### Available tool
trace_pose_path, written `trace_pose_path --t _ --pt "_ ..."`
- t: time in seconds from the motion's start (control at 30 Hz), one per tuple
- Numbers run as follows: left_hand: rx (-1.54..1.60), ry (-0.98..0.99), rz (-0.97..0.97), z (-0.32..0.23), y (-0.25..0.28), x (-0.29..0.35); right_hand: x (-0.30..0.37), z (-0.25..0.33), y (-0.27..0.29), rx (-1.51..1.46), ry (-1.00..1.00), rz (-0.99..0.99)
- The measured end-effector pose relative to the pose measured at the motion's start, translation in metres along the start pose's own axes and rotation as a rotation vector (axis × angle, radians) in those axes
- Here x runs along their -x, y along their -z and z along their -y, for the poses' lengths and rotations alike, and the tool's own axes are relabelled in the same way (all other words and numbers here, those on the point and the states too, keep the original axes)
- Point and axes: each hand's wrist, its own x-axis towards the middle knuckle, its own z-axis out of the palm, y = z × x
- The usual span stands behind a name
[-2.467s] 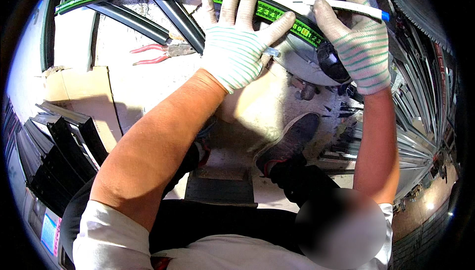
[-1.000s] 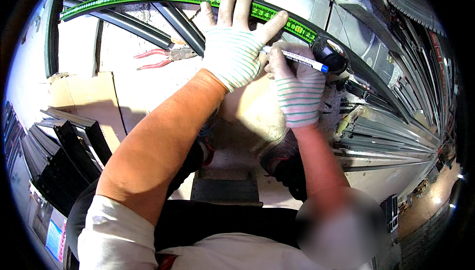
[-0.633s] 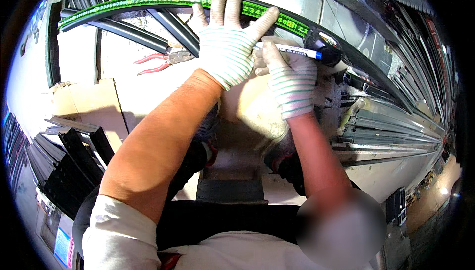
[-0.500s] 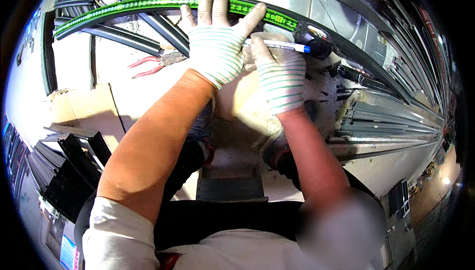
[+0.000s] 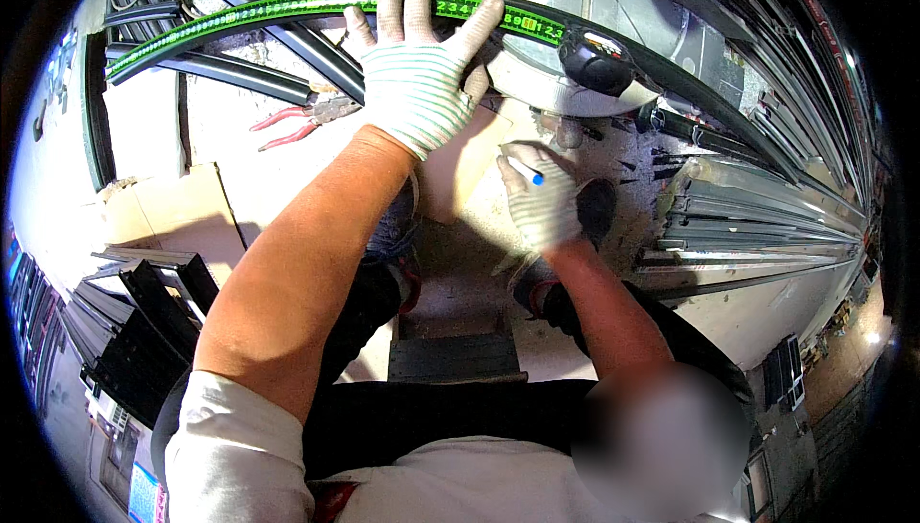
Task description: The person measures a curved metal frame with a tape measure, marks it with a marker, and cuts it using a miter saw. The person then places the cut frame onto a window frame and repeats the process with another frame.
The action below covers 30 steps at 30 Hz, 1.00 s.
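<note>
A green tape measure is drawn out along a long dark bar, which looks bowed in this view. Its black case sits on the bar toward the right. My left hand, in a white glove with green stripes, lies flat across tape and bar with fingers spread. Lower and to the right, clear of the bar, my gloved right hand is closed around a marker pen. Only the pen's blue end shows clearly; the fingers hide most of it.
Red-handled pliers lie left of my left wrist. Dark profiles cross beneath the bar at upper left. Bundled metal profiles stretch along the right. Black channel pieces and cardboard are at left.
My right hand has drawn back from the bar, down toward me, with the marker pen turned in its grip. My left hand stays spread on the tape measure.
</note>
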Motion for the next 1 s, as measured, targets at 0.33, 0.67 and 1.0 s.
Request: trace_pose_path --t 0.33,0.67,1.0 --pt "-0.011 0.016 0.037 -0.001 0.003 -0.001 0.008 -0.015 -0.013 -0.787 -0.695 -0.028" --pt "-0.01 0.011 0.044 -0.002 0.003 -0.001 0.004 -0.018 -0.009 -0.927 -0.852 -0.125" --pt "0.004 0.002 0.031 0.0 0.001 0.0 0.021 -0.034 -0.022 -0.133 -0.235 -0.108"
